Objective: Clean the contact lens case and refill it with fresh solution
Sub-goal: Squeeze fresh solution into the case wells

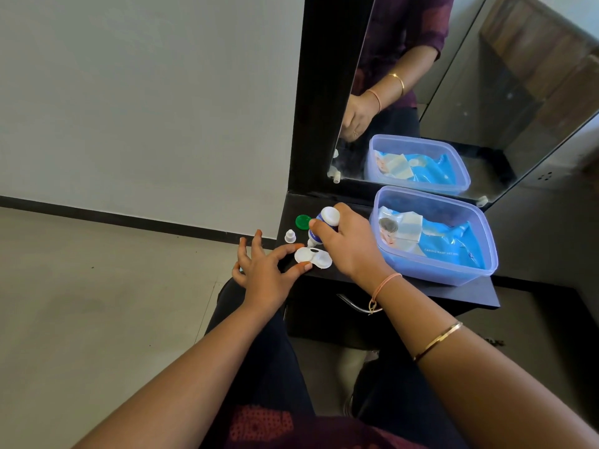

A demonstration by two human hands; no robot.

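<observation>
A white contact lens case [312,258] lies uncapped on the dark dresser top [453,291]. My left hand [265,270] pinches its left well between thumb and forefinger, the other fingers spread. My right hand [348,246] grips a small white and blue solution bottle [321,226], tipped nozzle-down right over the case. The bottle's white cap [290,236] stands just left of the bottle. A green case lid [303,221] lies behind it.
A translucent blue plastic box [434,234] holding a blue wet-wipes pack sits to the right on the dresser. A mirror [453,92] in a black frame stands behind. A metal drawer handle [353,304] is below the top's front edge.
</observation>
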